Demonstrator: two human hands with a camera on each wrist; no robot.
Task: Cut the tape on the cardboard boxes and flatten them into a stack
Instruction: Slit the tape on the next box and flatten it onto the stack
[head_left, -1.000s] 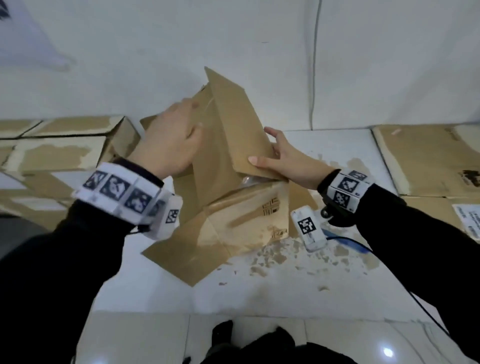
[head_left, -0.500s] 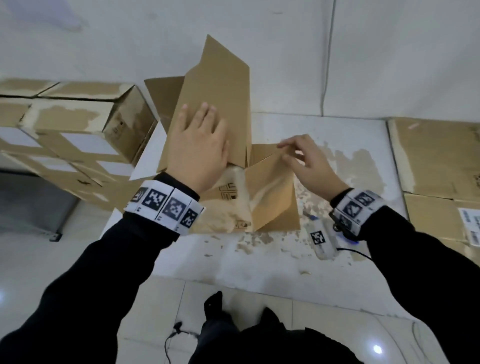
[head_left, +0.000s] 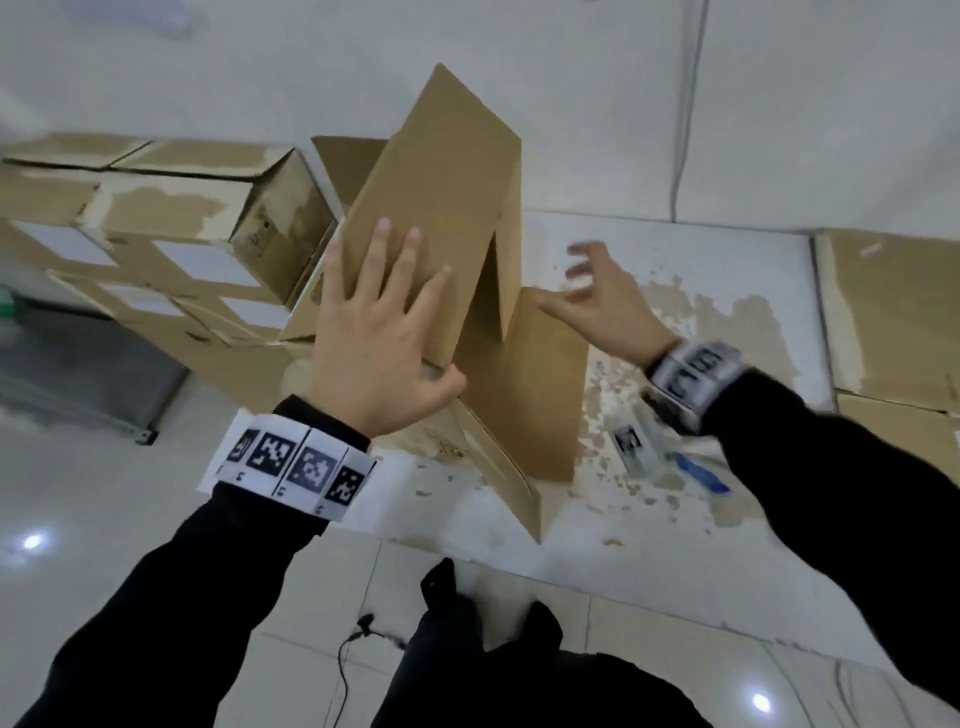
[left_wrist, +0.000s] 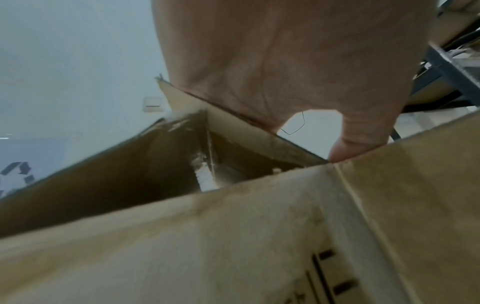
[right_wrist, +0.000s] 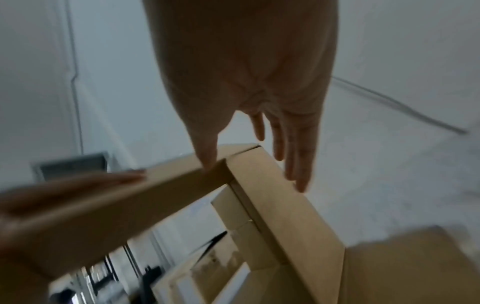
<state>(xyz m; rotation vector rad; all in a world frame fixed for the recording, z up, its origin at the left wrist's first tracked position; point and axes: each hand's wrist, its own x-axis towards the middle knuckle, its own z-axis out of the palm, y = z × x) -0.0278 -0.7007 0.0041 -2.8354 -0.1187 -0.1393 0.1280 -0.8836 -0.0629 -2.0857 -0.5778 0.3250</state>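
My left hand: fingers straight and spread, palm flat against the raised panel of the cardboard box, thumb out along its lower edge; nothing is gripped, only pressed. In the left wrist view the same hand lies along a flap edge, thumb tip touching the fold, with the box's inner corner open beneath. My right hand: fingers loose and splayed, blurred, held just beside the box's right flap; the thumb tip points at the flap's top corner, and I cannot tell from the head view whether it touches. In the right wrist view the hand hangs above the cardboard, thumb tip resting at the corner of a panel edge, the other fingers straight and free beside it. The box: half-collapsed, standing on a white mat on the floor, one panel tilted upward, a flap leaning out to the right, scuffed printed side facing me. A small tagged tool with a blue part lies on the mat near my right wrist, blurred. Left of the box: assembled cartons, several with white labels. Right: flattened cardboard on the floor. Beyond: white wall.
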